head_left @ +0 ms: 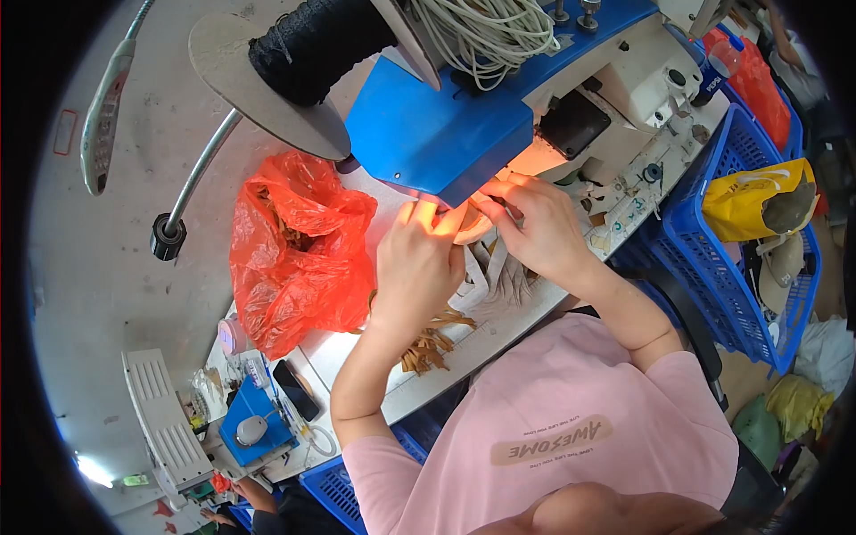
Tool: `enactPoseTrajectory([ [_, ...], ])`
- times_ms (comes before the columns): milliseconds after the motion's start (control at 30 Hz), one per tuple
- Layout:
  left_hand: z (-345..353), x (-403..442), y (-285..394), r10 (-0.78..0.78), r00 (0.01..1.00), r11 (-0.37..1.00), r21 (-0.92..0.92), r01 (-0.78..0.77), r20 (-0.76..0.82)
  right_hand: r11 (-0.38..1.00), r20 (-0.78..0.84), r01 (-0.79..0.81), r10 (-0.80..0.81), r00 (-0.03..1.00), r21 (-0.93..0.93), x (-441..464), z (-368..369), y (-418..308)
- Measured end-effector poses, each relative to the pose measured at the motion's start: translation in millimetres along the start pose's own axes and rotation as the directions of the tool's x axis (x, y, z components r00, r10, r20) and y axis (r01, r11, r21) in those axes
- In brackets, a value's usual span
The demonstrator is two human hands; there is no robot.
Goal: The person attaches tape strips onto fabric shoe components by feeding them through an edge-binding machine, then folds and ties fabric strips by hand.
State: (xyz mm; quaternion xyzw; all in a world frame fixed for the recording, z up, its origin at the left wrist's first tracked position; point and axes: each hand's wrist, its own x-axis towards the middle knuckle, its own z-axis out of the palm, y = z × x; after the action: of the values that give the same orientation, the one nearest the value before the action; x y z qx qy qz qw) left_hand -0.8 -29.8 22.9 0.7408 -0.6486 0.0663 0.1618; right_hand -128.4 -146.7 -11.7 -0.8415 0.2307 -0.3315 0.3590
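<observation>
Under the blue machine head (446,129), a curved piece (474,226) glows orange in the work light; its exact kind is unclear. My left hand (416,259) presses bent fingers onto its left side, with the fingertips partly hidden beneath the machine. On the other side my right hand (540,221) pinches the piece between thumb and fingers. Pale strips of material (506,275) hang over the white table edge just below both hands. Closer to my left forearm lies a bunch of brown strips (430,348).
A red plastic bag (299,259) holding brown strips sits left of my left hand. Overhead are a black cord spool (316,49) and a coil of white cord (486,31). A phone (296,390) lies at the lower left. Blue baskets (704,267) stand at the right.
</observation>
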Motion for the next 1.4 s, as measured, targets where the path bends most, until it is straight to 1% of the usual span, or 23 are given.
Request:
enactPoseTrajectory([
  [100,-8.1,5.7,-10.8,0.082,0.995,0.995,-0.069,-0.078,0.048,1.000,0.003,0.009,-0.009,1.000,-0.013,-0.1,-0.8,0.3],
  [200,-9.8,6.0,-12.6,0.128,0.990,0.990,-0.071,-0.124,0.055,1.000,-0.010,0.023,-0.023,1.000,0.002,-0.5,-1.0,1.1],
  [267,-7.8,4.5,-15.2,0.142,0.989,0.988,-0.077,-0.138,0.050,0.999,-0.022,0.038,-0.037,0.999,0.029,-1.2,-1.5,1.5],
  [500,-8.6,5.2,-18.3,0.177,0.983,0.980,-0.098,-0.172,0.044,0.988,-0.024,0.153,-0.153,0.988,-0.015,-4.9,1.2,9.9],
  [600,-9.5,4.9,-19.0,0.178,0.982,0.979,-0.108,-0.171,0.064,0.984,-0.033,0.174,-0.175,0.984,-0.038,-6.1,2.8,11.4],
  [700,-17.0,5.9,-15.5,0.117,0.975,0.986,-0.137,-0.092,0.191,0.983,-0.044,0.180,-0.182,0.982,-0.040,-6.9,4.6,12.3],
  [800,-16.6,5.5,-15.1,0.112,0.977,0.988,-0.124,-0.090,0.180,0.984,-0.039,0.172,-0.174,0.984,-0.042,-7.3,4.7,12.1],
  [900,-20.1,6.3,-13.9,0.074,0.968,0.989,-0.142,-0.040,0.241,0.986,-0.029,0.158,-0.160,0.987,-0.052,-7.5,3.6,10.5],
  [1000,-17.9,5.8,-16.8,0.121,0.974,0.984,-0.152,-0.092,0.190,0.986,-0.037,0.158,-0.159,0.987,-0.050,-7.8,3.7,9.7],
  [1100,-10.8,5.4,-16.7,0.164,0.986,0.977,-0.146,-0.157,0.035,0.986,-0.046,0.159,-0.161,0.986,-0.041,-8.0,5.1,11.2],
  [1200,-10.7,5.3,-14.9,0.157,0.987,0.978,-0.146,-0.151,0.032,0.988,-0.045,0.156,-0.157,0.987,-0.022,-8.2,5.0,11.8],
  [1300,-11.4,4.7,-13.4,0.128,0.988,0.986,-0.118,-0.117,0.089,0.988,-0.047,0.153,-0.153,0.987,-0.009,-8.0,5.0,11.6],
  [1400,-10.9,5.5,-10.1,0.145,0.989,0.985,-0.102,-0.142,0.025,0.988,-0.049,0.157,-0.157,0.986,-0.006,-7.9,4.9,11.8],
])
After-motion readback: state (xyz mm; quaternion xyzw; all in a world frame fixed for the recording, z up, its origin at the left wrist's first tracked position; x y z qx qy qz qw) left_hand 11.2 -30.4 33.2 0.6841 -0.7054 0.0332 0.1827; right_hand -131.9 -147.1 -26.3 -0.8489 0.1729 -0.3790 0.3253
